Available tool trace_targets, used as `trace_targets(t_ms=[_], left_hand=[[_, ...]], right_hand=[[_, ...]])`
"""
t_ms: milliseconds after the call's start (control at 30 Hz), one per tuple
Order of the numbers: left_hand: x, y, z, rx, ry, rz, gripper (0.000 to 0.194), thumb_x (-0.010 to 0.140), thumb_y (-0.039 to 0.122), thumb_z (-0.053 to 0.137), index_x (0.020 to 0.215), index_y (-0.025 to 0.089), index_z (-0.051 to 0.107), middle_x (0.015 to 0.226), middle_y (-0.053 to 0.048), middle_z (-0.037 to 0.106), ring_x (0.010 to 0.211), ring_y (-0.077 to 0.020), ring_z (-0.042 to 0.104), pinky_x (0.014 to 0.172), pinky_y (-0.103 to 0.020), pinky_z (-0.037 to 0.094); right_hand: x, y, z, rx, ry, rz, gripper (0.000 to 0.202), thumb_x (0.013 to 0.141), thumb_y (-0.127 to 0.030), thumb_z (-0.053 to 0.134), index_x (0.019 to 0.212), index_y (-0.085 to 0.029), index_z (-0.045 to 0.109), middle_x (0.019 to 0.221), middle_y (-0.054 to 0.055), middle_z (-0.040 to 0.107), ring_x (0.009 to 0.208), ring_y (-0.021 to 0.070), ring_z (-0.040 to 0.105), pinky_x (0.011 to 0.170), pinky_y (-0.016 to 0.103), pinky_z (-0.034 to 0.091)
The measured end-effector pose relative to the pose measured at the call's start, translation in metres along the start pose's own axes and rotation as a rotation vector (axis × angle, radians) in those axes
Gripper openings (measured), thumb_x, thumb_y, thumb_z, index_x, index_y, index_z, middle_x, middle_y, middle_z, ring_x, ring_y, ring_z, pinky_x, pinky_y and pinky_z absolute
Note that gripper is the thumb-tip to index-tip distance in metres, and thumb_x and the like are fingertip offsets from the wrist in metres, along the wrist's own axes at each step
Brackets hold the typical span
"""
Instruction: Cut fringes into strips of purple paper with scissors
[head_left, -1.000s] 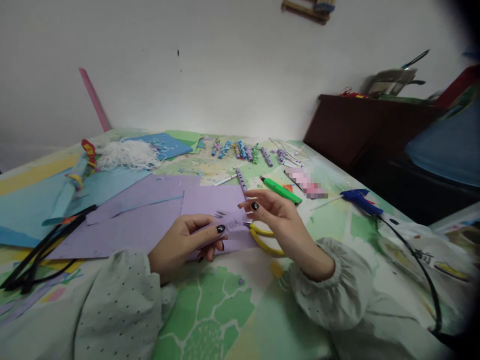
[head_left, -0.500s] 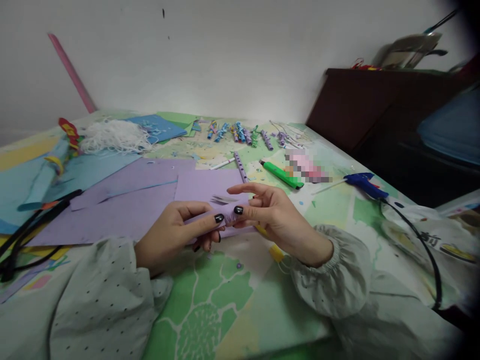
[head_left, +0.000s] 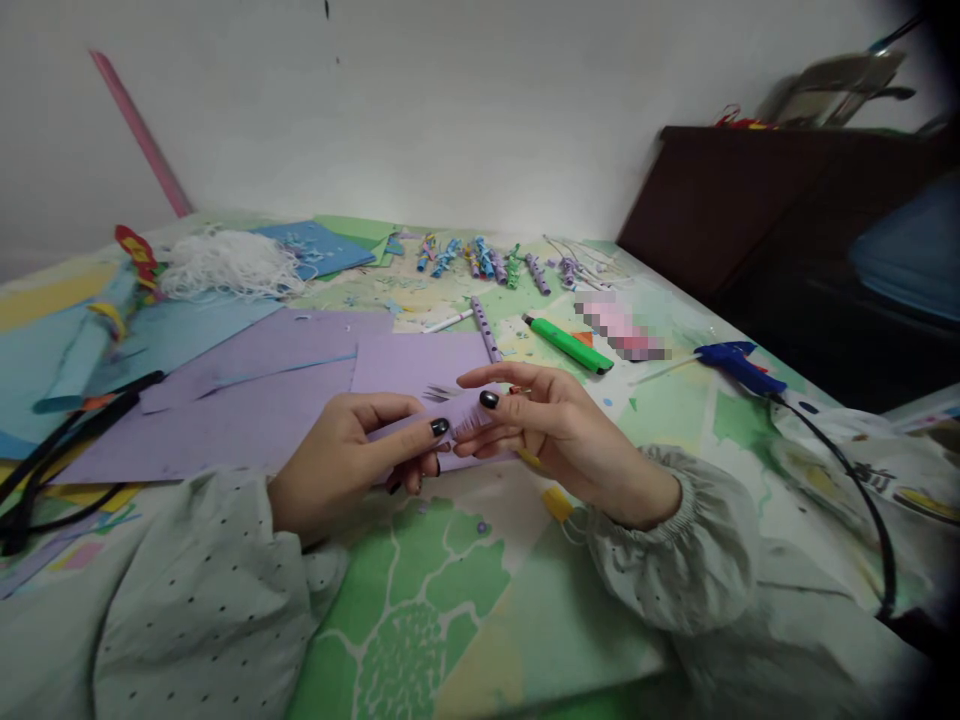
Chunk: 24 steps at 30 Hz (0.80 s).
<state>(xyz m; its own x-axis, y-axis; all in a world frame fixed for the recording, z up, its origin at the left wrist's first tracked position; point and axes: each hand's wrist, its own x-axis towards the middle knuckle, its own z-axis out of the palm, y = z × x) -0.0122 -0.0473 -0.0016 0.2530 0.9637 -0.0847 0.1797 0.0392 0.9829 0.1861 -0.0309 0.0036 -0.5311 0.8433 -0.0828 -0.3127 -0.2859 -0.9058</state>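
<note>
A small purple paper strip (head_left: 471,418) with fine cuts along its edge is held between both hands in the middle. My left hand (head_left: 367,445) is closed on its left end, thumb on top. My right hand (head_left: 551,420) has its thumb on the strip's right part and fingers beneath it. Pointed metal tips, seemingly of scissors (head_left: 441,393), stick out to the left from under my right index finger; the rest is hidden. Behind the hands lies a purple sheet (head_left: 409,355) on a larger purple sheet (head_left: 247,400).
A punched purple tube (head_left: 486,330), a green cutter (head_left: 570,343) and a blue glue gun (head_left: 739,367) lie beyond the hands. White string (head_left: 232,262) is back left; several small paper rolls (head_left: 480,260) line the back. Black cables (head_left: 52,470) lie left.
My right thumb has shifted slightly right and up along the strip, showing more of the cut edge. My left hand keeps its grip. The view has shifted slightly.
</note>
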Motion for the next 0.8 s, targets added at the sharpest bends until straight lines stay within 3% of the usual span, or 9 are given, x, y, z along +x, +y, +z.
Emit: trace_targets(t_ms=[300,500,567,700,800], left_hand=[[0.001,0.002,-0.002,0.013,0.057,0.006,0.026,0.077,0.031,0.068,0.055,0.016,0.066,0.047,0.001,0.060,0.041,-0.0064,0.050,0.041,-0.014,0.036],[0.001,-0.003,-0.006,-0.030,0.048,0.017,0.022,0.077,0.032,0.069,0.062,0.016,0.068,0.057,-0.001,0.065,0.044,-0.0072,0.053,0.041,-0.015,0.038],[0.001,-0.004,-0.006,-0.026,0.021,0.019,0.024,0.078,0.033,0.068,0.061,0.016,0.068,0.054,0.000,0.064,0.044,-0.0066,0.052,0.041,-0.014,0.037],[0.001,-0.004,-0.006,-0.014,-0.039,0.018,0.027,0.079,0.035,0.067,0.059,0.017,0.068,0.049,0.001,0.061,0.043,-0.0057,0.050,0.042,-0.013,0.035],[0.000,-0.004,-0.004,-0.032,-0.069,0.010,0.026,0.078,0.034,0.068,0.058,0.017,0.067,0.049,0.001,0.062,0.042,-0.0059,0.051,0.041,-0.013,0.035]], right_hand=[[0.004,0.001,-0.001,-0.006,0.051,-0.006,0.033,0.068,-0.020,0.073,0.096,-0.017,0.056,0.066,0.005,0.075,0.063,0.0196,0.072,0.065,0.031,0.057],[0.008,0.002,-0.005,-0.065,0.226,-0.147,0.019,0.072,-0.025,0.075,0.085,-0.013,0.065,0.052,-0.006,0.057,0.044,0.0056,0.048,0.044,0.016,0.038],[0.009,0.004,-0.005,-0.078,0.239,-0.184,0.021,0.070,-0.026,0.078,0.083,-0.014,0.067,0.060,-0.005,0.058,0.051,0.0061,0.049,0.048,0.017,0.039],[0.010,0.010,-0.002,-0.091,0.143,-0.205,0.029,0.064,-0.024,0.082,0.089,-0.017,0.070,0.084,0.000,0.065,0.075,0.0129,0.059,0.070,0.024,0.049],[0.008,0.011,-0.001,-0.097,0.077,-0.189,0.032,0.066,-0.021,0.079,0.097,-0.018,0.069,0.075,0.000,0.066,0.073,0.0145,0.062,0.072,0.028,0.049]])
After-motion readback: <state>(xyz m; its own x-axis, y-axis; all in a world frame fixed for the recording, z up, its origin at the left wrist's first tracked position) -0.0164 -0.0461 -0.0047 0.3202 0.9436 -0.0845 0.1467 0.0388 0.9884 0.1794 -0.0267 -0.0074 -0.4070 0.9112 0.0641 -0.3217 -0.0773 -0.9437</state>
